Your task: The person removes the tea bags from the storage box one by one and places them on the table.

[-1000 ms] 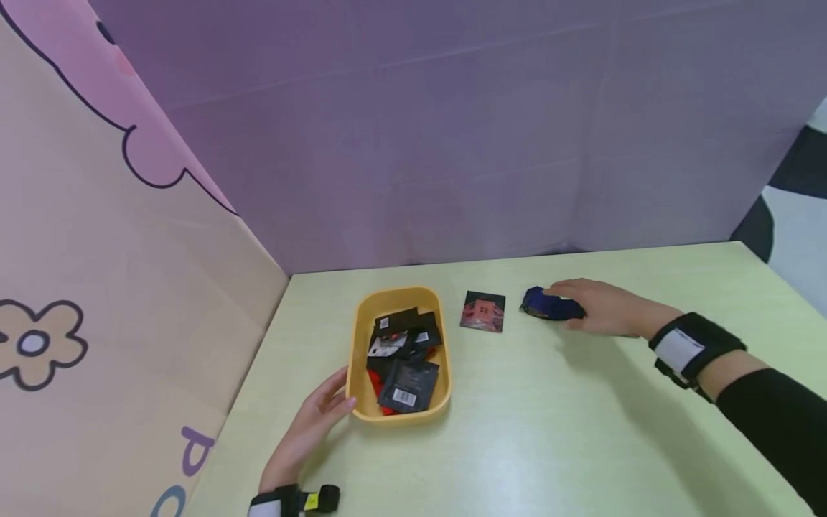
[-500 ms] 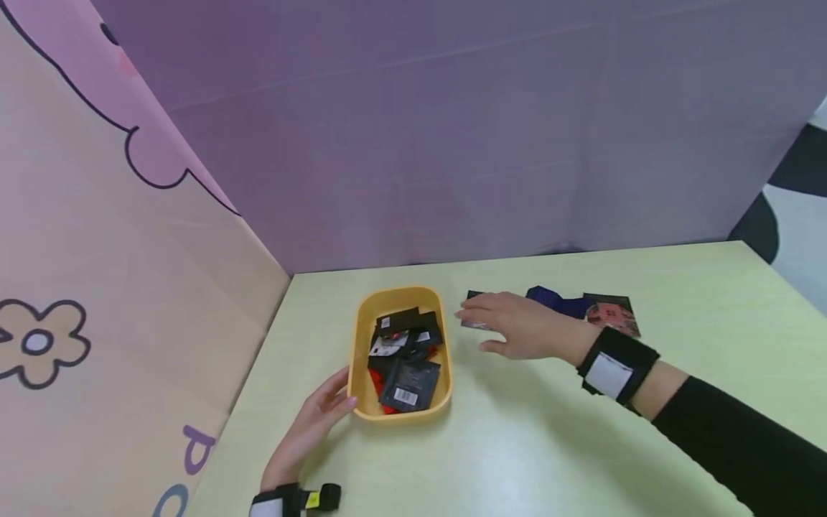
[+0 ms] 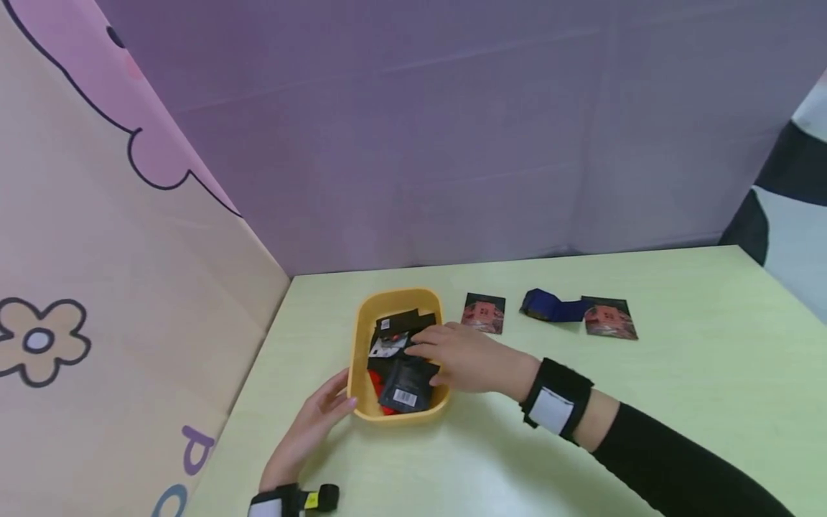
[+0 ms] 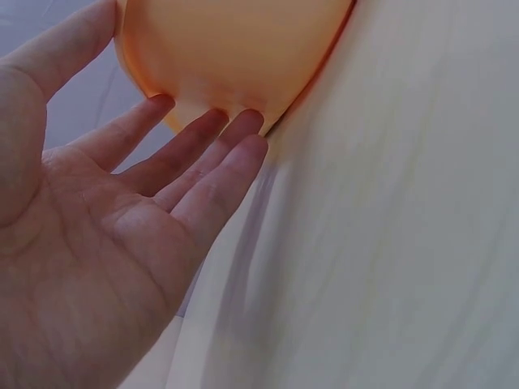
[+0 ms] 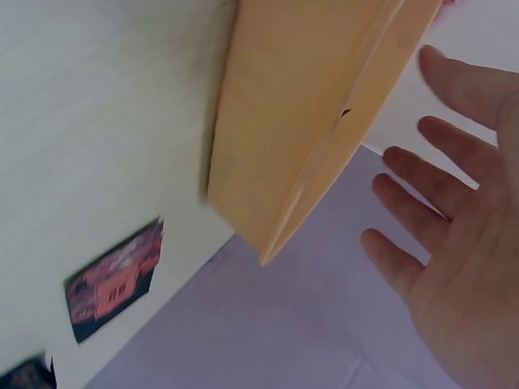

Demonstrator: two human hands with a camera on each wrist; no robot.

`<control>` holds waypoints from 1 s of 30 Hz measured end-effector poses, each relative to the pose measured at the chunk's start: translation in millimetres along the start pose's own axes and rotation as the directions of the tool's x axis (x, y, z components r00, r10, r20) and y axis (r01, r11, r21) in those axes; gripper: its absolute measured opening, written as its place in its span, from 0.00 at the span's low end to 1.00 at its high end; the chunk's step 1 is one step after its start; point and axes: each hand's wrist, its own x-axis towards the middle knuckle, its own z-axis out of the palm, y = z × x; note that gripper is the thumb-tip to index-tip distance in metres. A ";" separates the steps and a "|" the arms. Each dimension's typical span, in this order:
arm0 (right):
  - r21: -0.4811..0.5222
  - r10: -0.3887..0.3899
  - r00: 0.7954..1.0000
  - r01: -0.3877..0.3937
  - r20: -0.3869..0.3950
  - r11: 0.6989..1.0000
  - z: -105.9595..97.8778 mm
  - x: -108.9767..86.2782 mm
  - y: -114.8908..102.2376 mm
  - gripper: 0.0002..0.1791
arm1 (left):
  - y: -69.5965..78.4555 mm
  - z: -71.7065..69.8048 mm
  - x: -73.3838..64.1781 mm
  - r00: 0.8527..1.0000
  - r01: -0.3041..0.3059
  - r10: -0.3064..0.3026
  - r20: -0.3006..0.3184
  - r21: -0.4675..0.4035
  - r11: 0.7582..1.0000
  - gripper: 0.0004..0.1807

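Observation:
A yellow plastic basket [image 3: 446, 409] holds several black and red square sachets [image 3: 412, 382], some with white barcode labels. My left hand [image 3: 318, 415] stands at its left side; in the left wrist view, the relaxed fingertips touch the basket's outer wall [image 4: 219, 49]. Over the basket's right rim reaches my right hand [image 3: 472, 357], palm down, fingers extended above the sachets and partly hiding them. In the right wrist view this hand [image 5: 462, 203] has spread fingers with nothing between them, above the basket's wall [image 5: 276, 97].
Right of the basket lies a flat sachet with a red print [image 3: 483, 313]. Farther right, a crumpled dark blue packet [image 3: 552, 306] overlaps a second red-printed sachet [image 3: 610, 318]. A purple cloth [image 3: 413, 143] hangs behind the pale table [image 3: 678, 359], and a patterned panel [image 3: 129, 287] borders its left.
My right hand has moved left from the dark blue packet, across the red-printed sachet, to above the basket. Both red-printed sachets now show fully. My left hand stays at the basket.

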 end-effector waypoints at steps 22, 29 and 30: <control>-0.231 -0.005 0.988 0.041 0.152 0.972 34.7 45.5 -27.2 0.29 | -1.4 -2.7 1.0 1.000 0.001 -0.001 0.001 0.025 1.000 0.33; -0.227 -0.007 0.989 0.041 0.149 0.973 38.0 46.0 -25.8 0.31 | -1.0 -2.3 1.1 1.000 0.026 -0.025 -0.011 0.024 0.999 0.34; -0.224 -0.009 0.989 0.042 0.150 0.974 37.8 46.2 -26.3 0.32 | -0.8 -2.2 0.8 1.000 0.025 -0.024 -0.010 0.026 0.999 0.34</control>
